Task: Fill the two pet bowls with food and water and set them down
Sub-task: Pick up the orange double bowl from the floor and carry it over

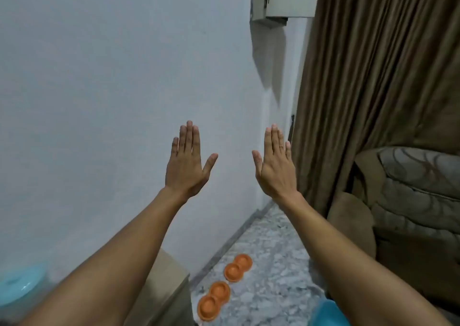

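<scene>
Two orange double pet bowls lie on the speckled floor by the wall: the nearer one (213, 301) and the farther one (238, 267). Their wells look empty. My left hand (185, 162) and my right hand (273, 165) are raised in front of the white wall, backs toward me, fingers straight, thumbs out. Both hold nothing and are well above the bowls.
A beige cabinet (161, 288) stands against the wall at lower left, with a pale blue lid or container (20, 286) beside it. A brown armchair (410, 213) and a brown curtain (373, 77) fill the right. Something blue (328, 313) sits at the bottom edge.
</scene>
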